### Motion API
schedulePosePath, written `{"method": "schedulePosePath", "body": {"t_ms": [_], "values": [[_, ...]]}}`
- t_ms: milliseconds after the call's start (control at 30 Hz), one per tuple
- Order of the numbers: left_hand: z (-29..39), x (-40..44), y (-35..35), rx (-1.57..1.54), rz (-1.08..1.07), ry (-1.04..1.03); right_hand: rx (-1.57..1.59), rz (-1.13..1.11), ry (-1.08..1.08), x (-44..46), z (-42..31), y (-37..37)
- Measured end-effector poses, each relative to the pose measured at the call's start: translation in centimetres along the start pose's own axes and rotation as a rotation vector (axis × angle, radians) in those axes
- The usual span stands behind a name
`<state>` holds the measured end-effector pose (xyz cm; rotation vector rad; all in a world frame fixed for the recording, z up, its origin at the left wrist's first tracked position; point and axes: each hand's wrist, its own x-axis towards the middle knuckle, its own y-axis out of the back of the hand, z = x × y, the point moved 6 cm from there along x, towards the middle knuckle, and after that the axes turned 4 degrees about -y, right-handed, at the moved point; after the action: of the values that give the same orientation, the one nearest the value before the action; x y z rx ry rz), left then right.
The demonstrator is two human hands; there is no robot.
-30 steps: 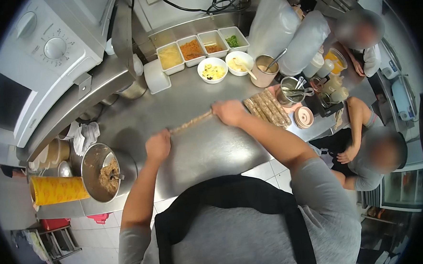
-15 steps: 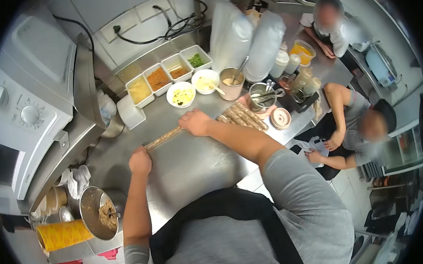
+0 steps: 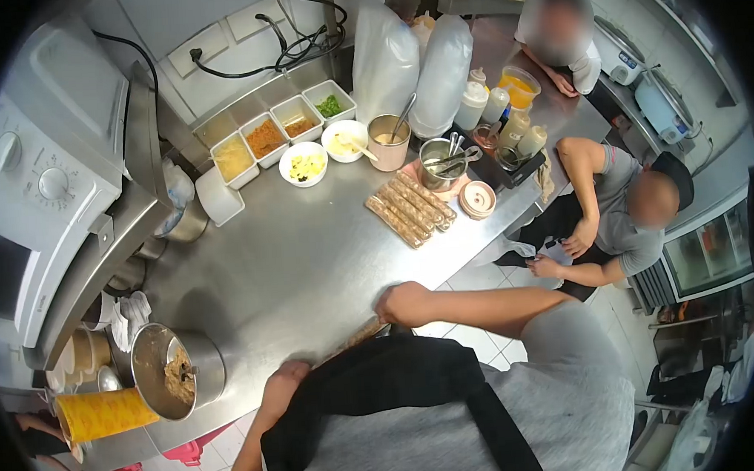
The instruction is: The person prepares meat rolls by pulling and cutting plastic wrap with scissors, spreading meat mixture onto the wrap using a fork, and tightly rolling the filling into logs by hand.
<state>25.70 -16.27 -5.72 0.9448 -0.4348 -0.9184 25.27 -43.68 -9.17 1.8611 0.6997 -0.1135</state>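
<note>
A long, thin roll (image 3: 358, 335) of pale brown filling, seemingly wrapped in clear film, lies at the counter's front edge, close to my body. My right hand (image 3: 405, 306) is closed on its right end. At the other end is my left hand (image 3: 284, 387), fingers curled and partly hidden; my black apron covers part of the roll between them. Further back on the steel counter (image 3: 284, 249), several similar wrapped rolls (image 3: 411, 210) lie side by side on a pinkish sheet.
White tubs of toppings (image 3: 265, 137) and two white bowls (image 3: 302, 164) line the back. A metal pot of brown filling (image 3: 178, 374) stands at left, beside a yellow patterned cylinder (image 3: 105, 415). Squeeze bottles (image 3: 472, 102) stand at right. Two people (image 3: 627, 214) are beyond the counter's right side.
Both my hands have drawn the roll back from the middle of the counter to its front edge, near my body. The stacked rolls are now in fuller view.
</note>
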Motion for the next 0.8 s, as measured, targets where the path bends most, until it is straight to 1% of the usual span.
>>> {"method": "schedulePosePath", "body": {"t_ms": [67,100,167,200,367,467,500,567,600,667,700,800], "values": [[0.1,-0.5,-0.7,0.11,0.095,-0.013,0.051,0.276,0.112,-1.0,-0.3,0.5],[0.2,-0.6,-0.8,0.166,0.145,-0.024,0.073,0.385,0.13,-1.4,-0.4,0.7],[0.4,-0.9,-1.2,0.197,0.154,0.03,0.121,0.601,0.167,-2.4,-0.5,1.1],[0.5,-1.1,-1.2,0.213,0.158,0.058,0.113,0.632,0.203,-2.5,-0.3,0.9],[-0.1,-1.1,-2.0,0.292,0.178,0.039,0.1,0.757,0.333,-2.9,-0.5,1.0],[0.2,-1.1,-1.8,0.285,0.193,0.025,0.018,0.704,0.329,-1.8,0.0,0.3],[0.1,-0.9,-1.7,0.277,0.202,0.021,0.043,0.651,0.315,-1.7,-0.2,0.6],[-1.3,-1.0,-1.8,0.181,0.242,0.089,0.087,0.546,0.289,-1.9,-1.0,1.9],[-1.5,-0.9,-1.4,0.133,0.263,0.129,0.047,0.507,0.282,-1.6,-1.1,2.2],[-1.7,-0.4,-0.9,0.091,0.22,0.125,-0.032,0.421,0.282,-0.9,-1.0,2.3],[-2.1,0.2,-0.3,0.073,0.211,0.13,-0.043,0.377,0.241,-0.2,-0.7,2.2],[-3.1,1.5,1.1,0.12,0.223,0.065,-0.033,0.302,0.27,1.4,-0.4,3.3]]}}
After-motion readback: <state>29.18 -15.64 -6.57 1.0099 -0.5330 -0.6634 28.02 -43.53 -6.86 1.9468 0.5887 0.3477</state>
